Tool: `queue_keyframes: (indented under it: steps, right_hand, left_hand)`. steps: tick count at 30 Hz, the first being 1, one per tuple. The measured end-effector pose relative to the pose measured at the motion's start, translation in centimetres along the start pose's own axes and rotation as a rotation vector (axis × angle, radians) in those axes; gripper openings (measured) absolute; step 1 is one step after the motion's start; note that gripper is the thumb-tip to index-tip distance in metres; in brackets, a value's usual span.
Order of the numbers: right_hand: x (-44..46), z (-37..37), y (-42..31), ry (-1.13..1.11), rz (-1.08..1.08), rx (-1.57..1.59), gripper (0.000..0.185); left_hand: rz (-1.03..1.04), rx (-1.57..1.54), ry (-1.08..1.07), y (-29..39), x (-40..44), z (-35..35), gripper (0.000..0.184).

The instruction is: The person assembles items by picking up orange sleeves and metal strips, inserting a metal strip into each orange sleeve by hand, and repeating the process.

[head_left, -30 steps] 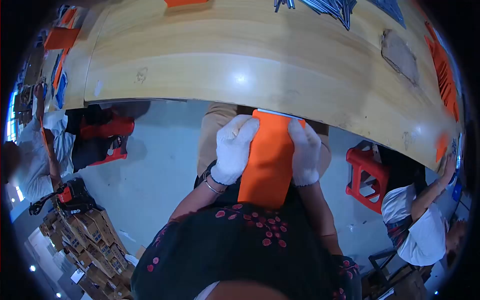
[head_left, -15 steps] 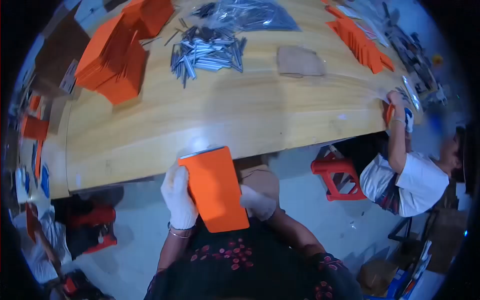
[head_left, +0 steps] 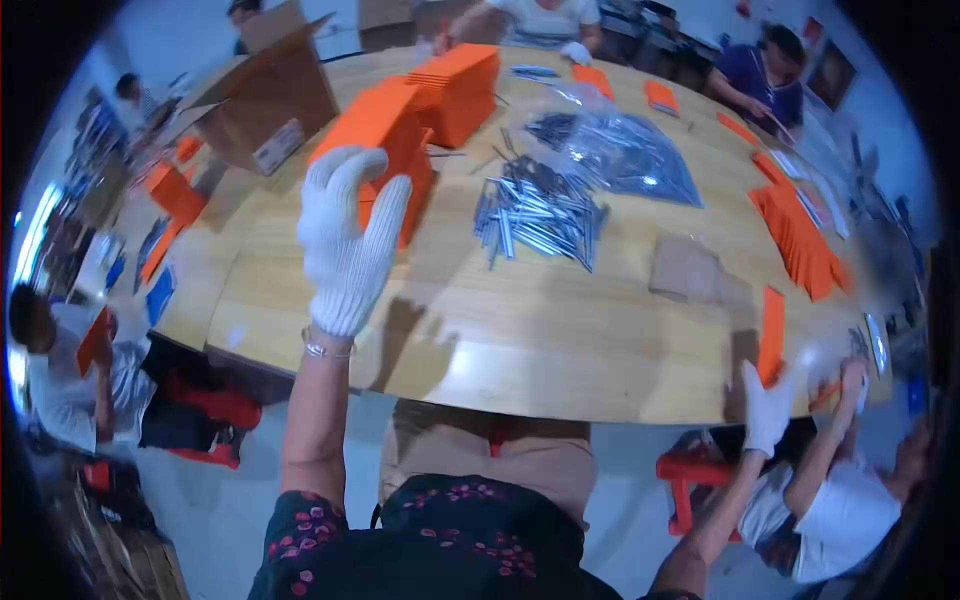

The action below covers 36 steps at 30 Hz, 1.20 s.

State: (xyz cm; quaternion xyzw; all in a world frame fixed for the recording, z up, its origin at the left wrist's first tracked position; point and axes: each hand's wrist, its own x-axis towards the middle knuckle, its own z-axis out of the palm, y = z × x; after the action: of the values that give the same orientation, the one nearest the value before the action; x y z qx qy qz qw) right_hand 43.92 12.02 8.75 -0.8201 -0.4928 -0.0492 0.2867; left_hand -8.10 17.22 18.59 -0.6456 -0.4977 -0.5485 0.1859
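Note:
My left hand, in a white knitted glove, is raised with thumb and fingers apart and holds nothing. It is in front of a tall stack of orange flat pieces, overlapping it in view; I cannot tell whether it touches. Out to the right, my gloved right hand grips the near end of an orange flat piece over the table edge. That piece looks narrow from this angle. Between my hands lies a loose pile of thin silvery metal strips.
A clear plastic bag of metal strips lies behind the pile. A brown paper piece and a fanned orange row lie to the right. An open cardboard box stands far left. A co-worker sits close by my right hand.
Both hands were together on the orange piece in front of my body. The left has let go and moved up to the stack; the right has carried the piece far right. The view has tilted up.

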Motion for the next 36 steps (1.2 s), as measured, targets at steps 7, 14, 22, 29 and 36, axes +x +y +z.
queue_keyframes:
  steps: [7, 14, 22, 29, 36]
  right_hand:
    - [4.3, 5.1, 5.3, 0.058, -0.045, -0.367, 0.069]
    - [2.7, 4.4, 5.8, 0.073, -0.063, -0.13, 0.048]
    - [-1.5, 4.3, 2.2, 0.0, -0.248, 0.277, 0.035]
    - [-4.3, -1.1, -12.7, -0.051, -0.803, 0.434, 0.04]
    - [-5.2, -8.2, -22.1, -0.08, -0.925, 0.705, 0.052]
  left_hand:
    - [-0.544, 0.585, -0.433, -8.4, 7.4, 0.3, 0.079]
    - [-0.74, 0.495, -0.549, -8.5, 7.8, 2.0, 0.088]
    - [-0.159, 0.277, -0.115, -8.3, 5.0, -0.6, 0.075]
    - [0.131, -0.014, -0.032, -3.0, -0.1, -4.0, 0.077]
    - [0.373, 0.098, -0.145, 2.5, -1.5, -5.2, 0.07]
